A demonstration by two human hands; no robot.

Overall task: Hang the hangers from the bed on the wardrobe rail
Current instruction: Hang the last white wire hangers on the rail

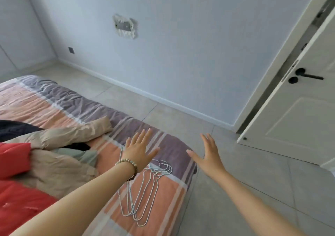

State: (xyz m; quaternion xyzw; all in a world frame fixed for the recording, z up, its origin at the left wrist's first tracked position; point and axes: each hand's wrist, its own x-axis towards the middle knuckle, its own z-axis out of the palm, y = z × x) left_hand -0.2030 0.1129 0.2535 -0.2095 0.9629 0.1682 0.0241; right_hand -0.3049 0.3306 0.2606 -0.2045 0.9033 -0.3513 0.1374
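Hangers [140, 195] lay stacked on the bed's [59, 101] near right corner, hooks at the far end. Thin wire: likely light, springy, tangle-prone, so best pinched together at the hooks. Left hand [139, 149] was spread flat above them and right hand [208, 156] open beside the bed, both holding nothing.

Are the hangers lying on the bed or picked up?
On the bed: the hangers lie flat in a bunch near its corner; left hand and right hand are open, holding nothing.
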